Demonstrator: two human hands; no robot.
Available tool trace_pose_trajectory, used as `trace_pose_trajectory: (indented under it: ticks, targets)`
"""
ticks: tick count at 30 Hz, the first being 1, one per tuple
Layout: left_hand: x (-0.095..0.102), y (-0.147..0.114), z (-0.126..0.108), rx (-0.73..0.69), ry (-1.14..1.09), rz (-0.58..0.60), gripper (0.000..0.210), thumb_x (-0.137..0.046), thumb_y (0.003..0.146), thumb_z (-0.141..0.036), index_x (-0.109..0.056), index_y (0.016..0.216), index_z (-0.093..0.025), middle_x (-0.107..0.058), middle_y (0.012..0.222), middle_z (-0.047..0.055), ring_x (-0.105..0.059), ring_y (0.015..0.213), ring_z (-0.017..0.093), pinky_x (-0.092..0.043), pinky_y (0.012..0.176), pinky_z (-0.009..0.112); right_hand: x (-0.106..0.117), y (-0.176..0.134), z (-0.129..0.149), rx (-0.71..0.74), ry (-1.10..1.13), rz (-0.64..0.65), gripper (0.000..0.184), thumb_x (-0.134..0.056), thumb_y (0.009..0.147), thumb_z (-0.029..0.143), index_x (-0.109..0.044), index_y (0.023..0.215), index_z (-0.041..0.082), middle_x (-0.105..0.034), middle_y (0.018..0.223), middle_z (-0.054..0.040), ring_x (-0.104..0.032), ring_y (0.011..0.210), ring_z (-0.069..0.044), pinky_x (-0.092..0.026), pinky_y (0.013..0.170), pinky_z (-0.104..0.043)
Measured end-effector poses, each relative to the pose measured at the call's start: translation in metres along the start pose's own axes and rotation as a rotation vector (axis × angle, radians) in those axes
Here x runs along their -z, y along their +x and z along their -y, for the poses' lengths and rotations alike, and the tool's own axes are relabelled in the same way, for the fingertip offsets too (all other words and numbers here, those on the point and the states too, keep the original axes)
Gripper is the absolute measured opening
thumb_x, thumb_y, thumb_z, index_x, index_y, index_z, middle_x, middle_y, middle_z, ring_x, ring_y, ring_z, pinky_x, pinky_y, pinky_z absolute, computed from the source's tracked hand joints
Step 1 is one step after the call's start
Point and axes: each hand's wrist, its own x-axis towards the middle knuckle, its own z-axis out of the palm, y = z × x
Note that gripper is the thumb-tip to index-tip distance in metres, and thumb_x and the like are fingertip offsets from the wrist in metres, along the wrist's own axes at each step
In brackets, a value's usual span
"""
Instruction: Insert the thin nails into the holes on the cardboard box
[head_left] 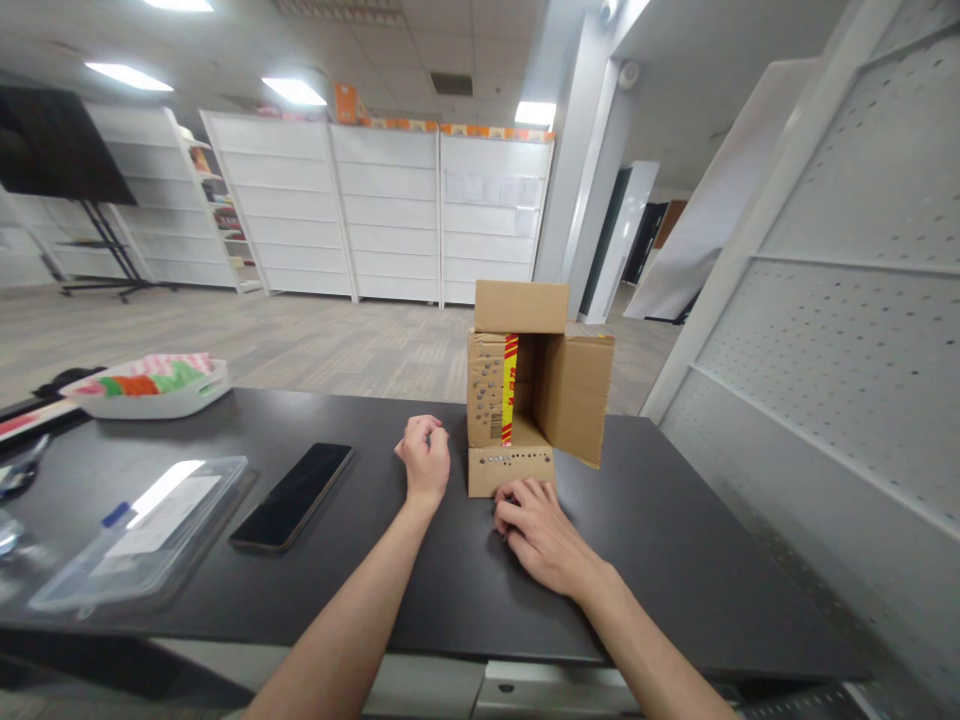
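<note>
An open cardboard box (581, 395) stands on the dark table with its opening facing me. Its lower flap lies forward on the tabletop, and one side flap swings out to the right. Small round grey pieces dot the left flap, and a row of dots crosses the lower flap (487, 480). My right hand (540, 535) is at that lower flap's front edge, fingers curled down; something dark may be under the fingertips. My left hand (426, 460) is closed just left of the box, apart from it. What its fingers hold, if anything, is hidden.
A black phone (294, 497) lies left of my left forearm. Farther left is a clear plastic case (150, 530) with a paper label. A white basket (161, 403) with colourful cloth stands at the back left. A perforated panel (832, 340) rises along the right side.
</note>
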Motion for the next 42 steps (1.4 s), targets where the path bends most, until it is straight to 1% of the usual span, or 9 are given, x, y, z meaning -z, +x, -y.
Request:
trace_pose_trajectory:
  ticks: [6,13,19,23,25,28,34,39,42]
  targets:
    - [0.0,0.0,0.002,-0.014,-0.001,-0.011,0.018,-0.042,0.074,-0.021,-0.05,0.058,-0.02,-0.06,0.08,0.002,-0.057,0.081,0.016,-0.041,0.079,0.028,0.0,0.001,0.001,-0.002,-0.011,-0.033,0.017,-0.045,0.077,0.005,-0.048,0.08,0.022,-0.054,0.1,-0.0016,-0.043,0.091,-0.019,-0.032,0.08,-0.034]
    - [0.0,0.0,0.002,-0.005,0.009,-0.003,0.018,-0.042,0.074,-0.021,-0.049,0.057,-0.02,-0.061,0.082,0.002,-0.058,0.083,0.016,-0.042,0.08,0.028,0.0,0.0,0.0,-0.041,0.006,-0.166,0.012,-0.046,0.084,0.011,-0.047,0.085,0.022,-0.055,0.1,-0.0025,-0.046,0.092,-0.019,-0.033,0.08,-0.033]
    - [0.001,0.0,0.001,-0.009,0.008,-0.006,0.018,-0.043,0.074,-0.02,-0.047,0.057,-0.021,-0.06,0.08,0.002,-0.058,0.082,0.016,-0.042,0.079,0.029,-0.009,-0.001,-0.01,-0.111,0.092,-0.402,0.007,-0.046,0.086,0.014,-0.045,0.084,0.021,-0.056,0.095,-0.0035,-0.048,0.092,-0.019,-0.033,0.08,-0.034]
    - [0.001,-0.001,0.002,-0.025,0.009,0.002,0.017,-0.044,0.072,-0.02,-0.043,0.055,-0.021,-0.06,0.079,0.002,-0.057,0.081,0.016,-0.041,0.077,0.028,-0.014,0.001,-0.018,-0.118,0.118,-0.616,0.005,-0.049,0.087,0.018,-0.047,0.084,0.021,-0.056,0.09,-0.0041,-0.05,0.091,-0.02,-0.035,0.08,-0.036]
    - [0.001,-0.001,0.001,-0.039,0.012,-0.002,0.017,-0.046,0.071,-0.019,-0.04,0.054,-0.02,-0.059,0.078,0.001,-0.057,0.08,0.015,-0.041,0.077,0.028,-0.013,0.003,-0.021,-0.109,0.149,-0.675,0.005,-0.05,0.086,0.019,-0.047,0.084,0.021,-0.055,0.088,-0.0042,-0.051,0.089,-0.02,-0.037,0.079,-0.036]
    - [0.001,-0.002,-0.001,-0.05,0.014,-0.005,0.019,-0.047,0.069,-0.019,-0.036,0.053,-0.02,-0.059,0.078,0.001,-0.057,0.081,0.015,-0.041,0.078,0.028,-0.011,0.006,-0.024,-0.096,0.218,-0.717,0.006,-0.051,0.086,0.019,-0.047,0.082,0.021,-0.054,0.085,-0.0033,-0.051,0.084,-0.018,-0.04,0.076,-0.033]
    - [0.005,-0.004,-0.007,-0.06,0.034,0.001,0.021,-0.047,0.068,-0.017,-0.033,0.053,-0.02,-0.058,0.079,0.001,-0.057,0.081,0.015,-0.041,0.08,0.03,-0.003,0.013,-0.028,-0.14,0.268,-0.772,0.005,-0.052,0.085,0.022,-0.049,0.082,0.021,-0.053,0.082,-0.0031,-0.051,0.079,-0.017,-0.042,0.07,-0.032]
    - [0.005,-0.004,-0.008,-0.075,0.064,0.028,0.021,-0.046,0.068,-0.016,-0.033,0.052,-0.019,-0.058,0.078,0.001,-0.056,0.08,0.016,-0.04,0.08,0.03,0.0,0.021,-0.032,-0.162,0.292,-0.793,0.006,-0.052,0.085,0.025,-0.051,0.082,0.02,-0.053,0.079,-0.0025,-0.049,0.073,-0.016,-0.042,0.066,-0.03]
    - [0.005,-0.004,-0.005,-0.095,0.064,0.036,0.02,-0.046,0.068,-0.017,-0.035,0.051,-0.019,-0.058,0.077,0.001,-0.055,0.079,0.016,-0.04,0.079,0.03,-0.003,0.026,-0.035,-0.182,0.304,-0.799,0.007,-0.052,0.086,0.026,-0.051,0.083,0.02,-0.054,0.077,-0.0018,-0.05,0.072,-0.015,-0.042,0.067,-0.03]
